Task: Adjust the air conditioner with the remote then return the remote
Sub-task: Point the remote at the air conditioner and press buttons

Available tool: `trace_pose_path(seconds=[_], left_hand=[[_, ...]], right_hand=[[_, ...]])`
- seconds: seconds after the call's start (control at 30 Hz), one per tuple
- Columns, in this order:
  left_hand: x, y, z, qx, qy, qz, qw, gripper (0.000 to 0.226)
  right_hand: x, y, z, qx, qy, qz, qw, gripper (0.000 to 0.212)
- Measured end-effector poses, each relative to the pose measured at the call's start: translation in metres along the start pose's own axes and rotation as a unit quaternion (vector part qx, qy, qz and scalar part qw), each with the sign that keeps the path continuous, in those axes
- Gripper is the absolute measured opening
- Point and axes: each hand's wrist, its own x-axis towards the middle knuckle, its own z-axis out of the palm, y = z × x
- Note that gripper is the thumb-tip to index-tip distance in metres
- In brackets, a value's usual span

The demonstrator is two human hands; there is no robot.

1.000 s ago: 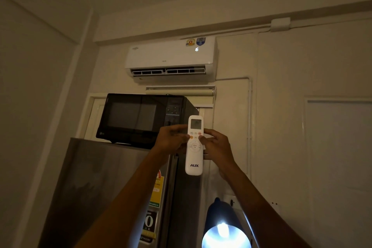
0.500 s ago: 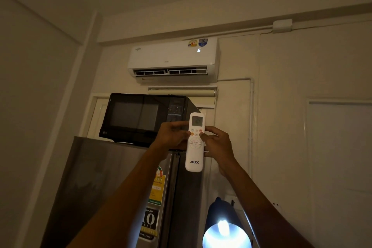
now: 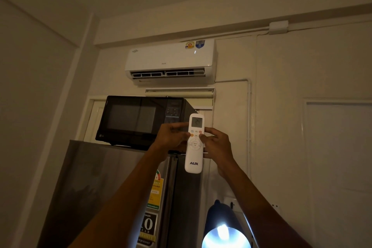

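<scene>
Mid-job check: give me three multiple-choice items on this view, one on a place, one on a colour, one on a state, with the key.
1. Where does the microwave sit?
A. on top of the fridge
B. on the floor
C. above the air conditioner

2. What colour is the remote?
A. black
B. white
C. red

3. How is the remote held?
A. lying on the fridge
C. in the left hand only
B. in both hands, pointing up

Key:
1 A, its base rests on the fridge top, below the air conditioner.
2 B, the body is white with dark AUX lettering.
3 B, the left hand and the right hand flank it, the right thumb on the buttons.
</scene>
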Motion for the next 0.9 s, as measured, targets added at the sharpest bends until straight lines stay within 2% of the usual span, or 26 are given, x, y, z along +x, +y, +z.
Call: trace_pose_path(seconds=[0.9], left_hand=[[0.003,0.009,0.009,0.01,0.011,0.0,1.0,0.039]], right_hand=[[0.015,0.006,-0.007,0.033,-0.007,0.003,0.999,0.034]])
